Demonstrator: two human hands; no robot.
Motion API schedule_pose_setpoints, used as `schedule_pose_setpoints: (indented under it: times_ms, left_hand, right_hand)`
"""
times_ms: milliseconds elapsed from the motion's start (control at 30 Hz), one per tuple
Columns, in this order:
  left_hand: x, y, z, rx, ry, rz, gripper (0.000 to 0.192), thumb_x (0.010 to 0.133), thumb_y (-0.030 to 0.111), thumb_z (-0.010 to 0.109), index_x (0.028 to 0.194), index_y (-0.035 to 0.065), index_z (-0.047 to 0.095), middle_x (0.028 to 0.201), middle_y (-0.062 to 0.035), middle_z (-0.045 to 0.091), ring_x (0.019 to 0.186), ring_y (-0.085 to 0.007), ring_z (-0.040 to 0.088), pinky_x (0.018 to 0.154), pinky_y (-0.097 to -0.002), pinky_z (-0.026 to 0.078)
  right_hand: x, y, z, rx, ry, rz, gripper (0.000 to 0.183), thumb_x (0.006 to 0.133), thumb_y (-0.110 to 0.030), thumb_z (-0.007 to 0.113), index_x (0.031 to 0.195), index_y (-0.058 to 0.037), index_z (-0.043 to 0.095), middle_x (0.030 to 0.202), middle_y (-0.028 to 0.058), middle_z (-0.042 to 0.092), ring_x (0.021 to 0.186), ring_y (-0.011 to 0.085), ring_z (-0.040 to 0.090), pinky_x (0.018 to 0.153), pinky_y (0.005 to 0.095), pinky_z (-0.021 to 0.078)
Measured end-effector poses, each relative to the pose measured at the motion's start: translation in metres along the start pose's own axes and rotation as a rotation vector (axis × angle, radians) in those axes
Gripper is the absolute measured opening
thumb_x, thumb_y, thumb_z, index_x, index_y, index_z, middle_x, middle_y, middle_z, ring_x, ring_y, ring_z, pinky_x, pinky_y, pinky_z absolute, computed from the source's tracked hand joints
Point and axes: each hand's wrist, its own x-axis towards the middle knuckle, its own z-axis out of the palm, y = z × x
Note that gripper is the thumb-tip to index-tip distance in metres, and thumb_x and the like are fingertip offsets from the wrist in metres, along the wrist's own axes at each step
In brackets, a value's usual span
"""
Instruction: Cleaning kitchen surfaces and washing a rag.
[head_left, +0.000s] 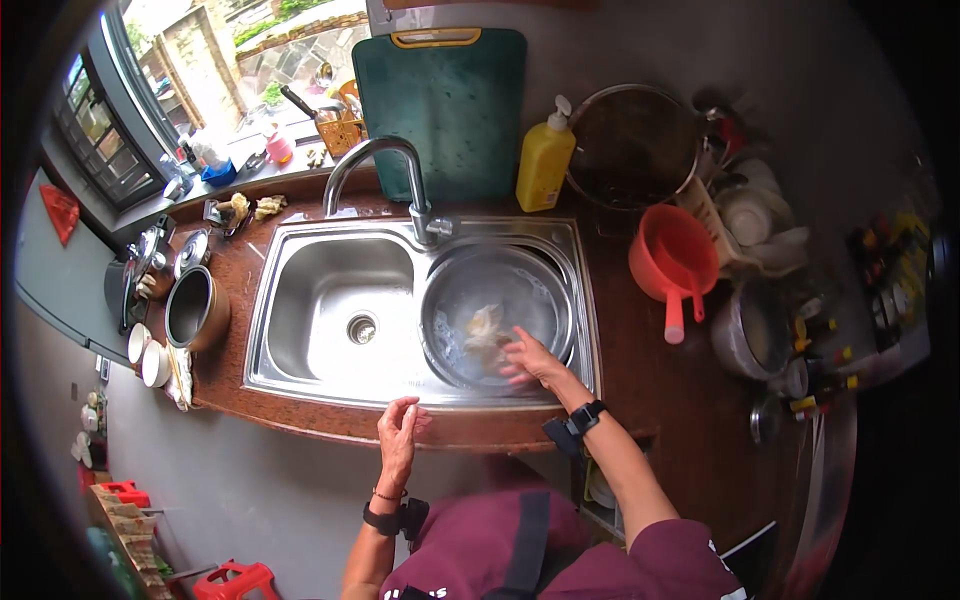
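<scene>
A round metal basin (551, 352) sits in the right bowl of a double stainless-steel sink (341, 296), holding cloudy water with some suds. A crumpled pale cloth (486, 326) lies in that water. Just right of the cloth, my right hand (532, 358) reaches over the basin with fingers spread and blurred; nothing shows in its grasp. My left hand (399, 429) hovers at the front edge of the counter, fingers loosely bent and holding nothing. The curved chrome faucet (409, 161) rises behind the sink and points over the left bowl.
Behind the sink stand a green cutting board (442, 112) and a yellow pump bottle (545, 165). Red plastic dippers (671, 247), a dish rack (701, 217) and a large pot (634, 146) crowd the right. A brown pot (199, 307) and white bowls (155, 364) stand left.
</scene>
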Motion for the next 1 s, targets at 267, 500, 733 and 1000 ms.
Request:
schedule_pose_setpoints:
  times_ms: [267, 500, 733, 1000]
  left_hand:
    - [0.044, -0.001, 0.022, -0.082, 0.111, -0.106, 0.022, 0.087, 0.016, 0.051, 0.105, 0.0039, 0.051, 0.085, -0.0079, 0.055, 0.073, -0.0153, 0.057, 0.063, -0.0252, 0.049]
    - [0.058, -0.001, 0.039, -0.07, 0.087, -0.216, 0.022, 0.086, 0.013, 0.051, 0.106, 0.0024, 0.05, 0.088, -0.0081, 0.056, 0.074, -0.0145, 0.059, 0.063, -0.0235, 0.05]
    - [0.088, -0.012, 0.046, -0.099, -0.078, -0.312, 0.031, 0.084, 0.016, 0.053, 0.111, 0.0037, 0.047, 0.094, -0.008, 0.055, 0.076, -0.0156, 0.058, 0.062, -0.0256, 0.05]
    - [0.124, -0.019, 0.085, -0.145, -0.169, -0.488, 0.049, 0.086, 0.02, 0.05, 0.128, 0.0034, 0.03, 0.115, -0.0142, 0.045, 0.092, -0.0189, 0.053, 0.073, -0.0295, 0.048]
  right_hand:
    - [0.094, 0.005, -0.058, -0.846, 0.155, 0.11, 0.05, 0.074, -0.019, 0.062, 0.119, -0.0055, 0.045, 0.091, 0.0123, 0.058, 0.07, 0.0213, 0.058, 0.048, 0.031, 0.0478]
    - [0.134, 0.068, -0.047, -1.189, 0.261, -0.211, 0.048, 0.072, -0.033, 0.063, 0.105, 0.0006, 0.054, 0.08, 0.0109, 0.06, 0.071, 0.0213, 0.058, 0.058, 0.0297, 0.0482]
    - [0.102, 0.025, -0.046, -0.55, 0.13, 0.326, 0.038, 0.08, -0.033, 0.051, 0.085, 0.0038, 0.06, 0.072, 0.0142, 0.062, 0.062, 0.0227, 0.062, 0.06, 0.0335, 0.049]
    - [0.103, 0.018, -0.03, -0.958, 0.246, 0.149, 0.039, 0.073, -0.028, 0.057, 0.097, 0.0035, 0.058, 0.091, 0.0217, 0.061, 0.09, 0.0298, 0.059, 0.078, 0.039, 0.0456]
